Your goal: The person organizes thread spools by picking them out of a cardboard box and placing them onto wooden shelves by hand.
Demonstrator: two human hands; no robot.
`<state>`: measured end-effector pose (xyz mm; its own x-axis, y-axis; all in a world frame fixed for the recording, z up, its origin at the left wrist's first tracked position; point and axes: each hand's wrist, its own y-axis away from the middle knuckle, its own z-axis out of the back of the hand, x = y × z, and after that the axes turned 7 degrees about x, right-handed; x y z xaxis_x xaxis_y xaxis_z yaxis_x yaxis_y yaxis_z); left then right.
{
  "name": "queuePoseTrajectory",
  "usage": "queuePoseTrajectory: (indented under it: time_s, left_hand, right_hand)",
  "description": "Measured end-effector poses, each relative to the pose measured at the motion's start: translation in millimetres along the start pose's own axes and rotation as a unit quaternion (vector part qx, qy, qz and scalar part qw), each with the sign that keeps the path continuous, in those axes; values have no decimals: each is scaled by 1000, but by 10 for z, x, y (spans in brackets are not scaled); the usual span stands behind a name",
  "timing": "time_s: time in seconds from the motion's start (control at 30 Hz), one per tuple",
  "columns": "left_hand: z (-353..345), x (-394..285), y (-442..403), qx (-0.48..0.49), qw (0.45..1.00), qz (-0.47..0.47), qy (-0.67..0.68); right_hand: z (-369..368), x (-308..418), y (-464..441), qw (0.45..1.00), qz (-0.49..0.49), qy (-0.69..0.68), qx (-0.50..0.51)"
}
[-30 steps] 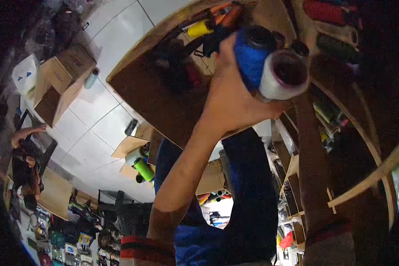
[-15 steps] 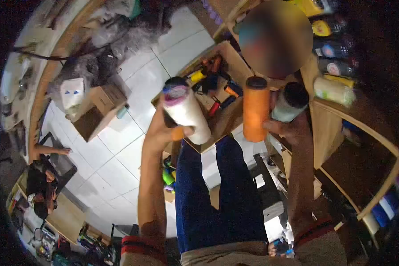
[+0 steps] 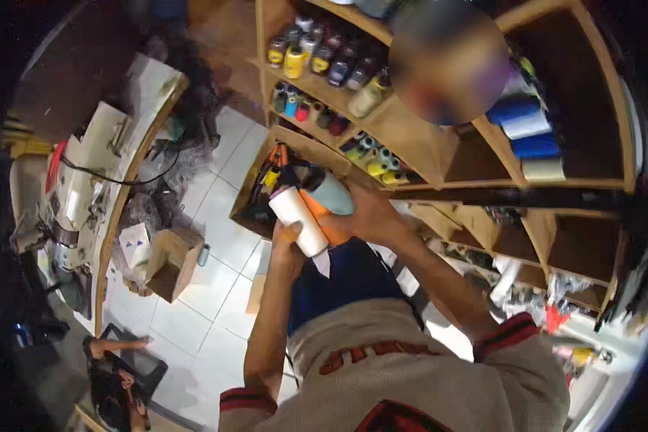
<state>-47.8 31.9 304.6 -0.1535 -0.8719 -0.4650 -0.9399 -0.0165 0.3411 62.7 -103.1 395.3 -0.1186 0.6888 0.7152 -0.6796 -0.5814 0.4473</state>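
I'm remotely viewing a wooden shelf unit (image 3: 414,137), which is carrying rows of colourful spools (image 3: 320,61). The white tiled floor (image 3: 194,309) is bearing an open cardboard box (image 3: 178,261) and a pale cylinder (image 3: 204,254).

left hand (image 3: 288,250) and right hand (image 3: 376,217) found closer together; white spool (image 3: 300,223), formerly apart from orange spool (image 3: 315,207), now just beside it.

We see carton (image 3: 313,150): matt brown cardboard. Over carton's near side, white spool (image 3: 299,223), orange spool (image 3: 315,208), grey-blue spool (image 3: 331,194): wound thread, smooth, matt. Right of carton, shelving (image 3: 415,135): smooth wood. Left of carton, floor tiles (image 3: 216,223): smooth, glossy. Below carton, shirt (image 3: 425,381): matt cloth.
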Motion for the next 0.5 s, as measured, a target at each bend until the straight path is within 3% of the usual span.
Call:
queuePoseTrajectory:
  time_s: [0.1, 0.13, 0.23, 0.27, 0.37, 0.5]
  left_hand:
    - [-132, 180, 58, 89, 992, 80, 40]
    - [-135, 241, 60, 87, 993, 58, 57]
    - [-220, 361, 17, 132, 974, 73, 167]
    - [-268, 352, 4, 155, 971, 75, 165]
    - [-356, 341, -52, 201, 961, 84, 168]
    - [-652, 271, -167, 271, 936, 87, 207]
  right_hand:
    - [204, 243, 385, 996, -81, 40, 5]
    - [232, 274, 428, 997, -65, 53, 0]
    - [330, 194, 547, 998, -19, -58, -23]
    - [477, 306, 654, 989, -76, -125, 27]
    - [592, 70, 778, 962, -70, -259, -46]
    - [990, -601, 811, 920, -167, -345, -84]
